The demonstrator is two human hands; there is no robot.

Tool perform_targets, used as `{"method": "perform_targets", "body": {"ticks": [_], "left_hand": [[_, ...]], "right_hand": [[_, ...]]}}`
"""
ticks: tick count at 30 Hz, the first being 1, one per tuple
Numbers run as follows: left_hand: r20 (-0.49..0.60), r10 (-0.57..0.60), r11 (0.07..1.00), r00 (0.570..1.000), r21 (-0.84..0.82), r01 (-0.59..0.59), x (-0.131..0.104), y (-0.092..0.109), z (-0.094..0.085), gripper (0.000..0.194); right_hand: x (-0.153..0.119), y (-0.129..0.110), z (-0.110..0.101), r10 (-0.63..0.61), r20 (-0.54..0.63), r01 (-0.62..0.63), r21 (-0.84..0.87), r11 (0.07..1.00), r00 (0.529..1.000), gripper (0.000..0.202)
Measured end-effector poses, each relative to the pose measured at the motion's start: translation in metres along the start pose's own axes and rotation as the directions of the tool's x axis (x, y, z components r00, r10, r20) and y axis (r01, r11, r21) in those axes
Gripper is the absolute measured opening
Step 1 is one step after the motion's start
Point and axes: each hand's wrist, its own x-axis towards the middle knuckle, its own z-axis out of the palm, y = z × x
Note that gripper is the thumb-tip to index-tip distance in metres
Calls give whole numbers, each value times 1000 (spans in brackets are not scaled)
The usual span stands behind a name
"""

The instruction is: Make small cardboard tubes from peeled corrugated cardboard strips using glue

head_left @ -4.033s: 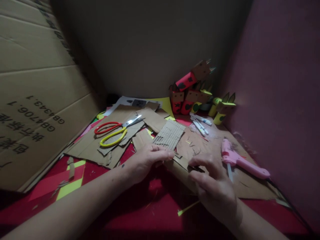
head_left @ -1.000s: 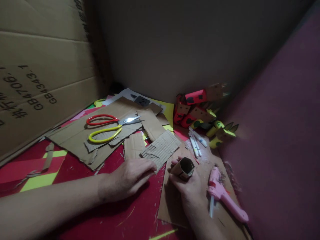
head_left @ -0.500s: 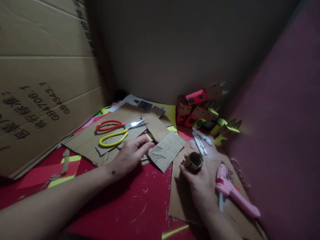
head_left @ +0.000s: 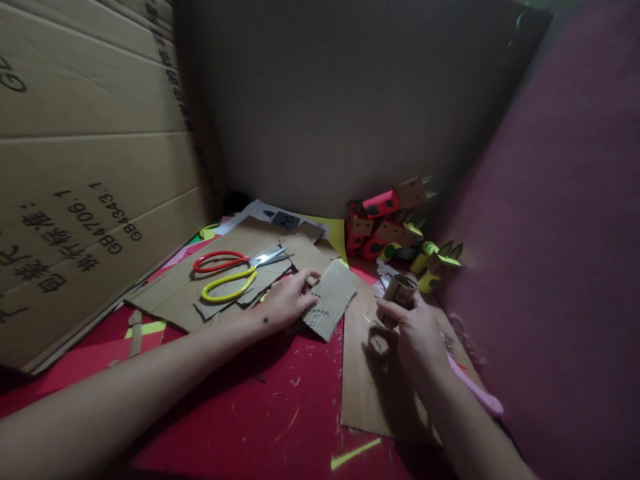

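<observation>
1. Our right hand point(head_left: 420, 337) has its fingers closed around a short cardboard tube point(head_left: 395, 303), held tilted over the brown board point(head_left: 365, 400). Too firm a grip could dent its thin wall; too loose, and it could slip out.
2. Our left hand point(head_left: 290, 303) has thumb and forefinger parted at the left edge of the corrugated piece point(head_left: 333, 300); whether they touch it, we cannot tell. A pinch there could crush its ridges.
3. The scissors point(head_left: 235, 273) lie near that hand, blades parted; a careless sweep could catch them.
4. Our right forearm hides much of the pink glue gun point(head_left: 477, 391); drawing back, we could knock it. Whether it is hot, we cannot tell.
</observation>
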Motion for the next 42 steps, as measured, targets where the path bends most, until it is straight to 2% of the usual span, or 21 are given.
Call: {"method": "perform_targets", "body": {"ticks": [2, 4, 7, 9, 13, 20, 24, 28, 30, 32, 33, 35, 37, 39, 42], "left_hand": [[-84, 3, 989, 996, -145, -15, -3, 2, -11, 43], [-158, -42, 950, 987, -311, -9, -7, 3, -23, 52], [-171, -138, 874, 976, -485, 38, -12, 4, -35, 62], [-158, -178, 826, 971, -560, 61, -13, 4, -37, 61], [-159, -213, 791, 964, -607, 74, -12, 3, -34, 51], [-129, -208, 735, 970, -675, 68, -14, -1, -32, 44], [-124, -203, 708, 971, -703, 58, -17, 4, -32, 40], [-128, -175, 678, 976, -734, 25, -23, 13, -29, 46], [-130, -147, 681, 981, -733, 5, -26, 18, -26, 48], [-122, -123, 690, 985, -724, -3, -30, 23, -23, 47], [-112, -112, 689, 987, -725, -4, -32, 26, -21, 46], [-85, -89, 671, 992, -741, -3, -36, 30, -18, 45], [-45, -74, 644, 996, -765, 13, -39, 34, -15, 44], [4, -69, 628, 998, -777, 47, -40, 35, -14, 40], [-13, -72, 655, 997, -755, 37, -37, 32, -17, 36]], "right_hand": [[14, -1, 3, -66, 6, 66, -30, 997, 998, 38], [30, 0, 8, -147, -26, 144, -81, 986, 989, 38], [49, 4, 19, -201, -71, 192, -124, 974, 977, 38], [57, 7, 26, -225, -81, 212, -149, 966, 971, 37], [63, 18, 33, -216, -56, 201, -201, 959, 975, 36], [75, 30, 30, -197, -37, 180, -270, 946, 980, 38], [67, 21, 20, -253, -110, 208, -312, 927, 961, 45], [23, 0, 8, -415, -190, 331, -357, 873, 890, 47], [-6, -8, 7, -493, -118, 435, -329, 838, 862, 33], [-31, -11, 11, -445, 10, 435, -223, 872, 896, 27], [-40, -11, 14, -366, 109, 381, -197, 903, 924, 25], [-49, -9, 23, -197, 240, 224, -89, 971, 951, 28], [-50, -8, 33, -73, 373, 81, -7, 997, 925, 28], [-45, -9, 41, -33, 481, -14, 93, 996, 876, 26], [-36, -8, 47, 15, 539, -144, 198, 970, 842, 27]]}}
